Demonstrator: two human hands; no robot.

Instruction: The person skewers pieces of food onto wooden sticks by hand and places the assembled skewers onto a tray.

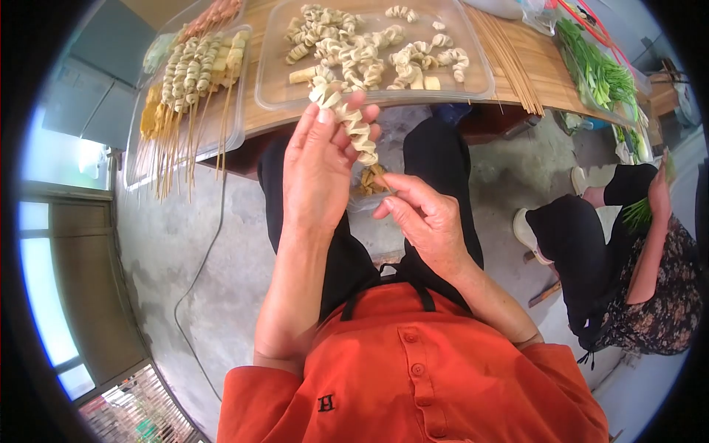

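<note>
A pale spiral-cut piece of food (pixel 358 131), which looks like tofu, is stretched along a thin wooden skewer (pixel 383 184) over my lap. My left hand (pixel 322 151) supports the spiral's upper part, with the thumb on it and fingers behind. Below it, my right hand (pixel 428 218) pinches the bare lower end of the skewer between thumb and fingers. Just beyond my left hand, a clear plastic tray (pixel 269 44) on the table holds many loose spirals (pixel 347 48).
At the left, a second tray (pixel 240 125) bears several filled skewers (pixel 190 70). Bare skewers (pixel 509 63) lie on the wooden table (pixel 491 29) near green vegetables (pixel 602 74). Another person (pixel 628 273) sits at the right holding greens. A cable (pixel 199 269) crosses the floor.
</note>
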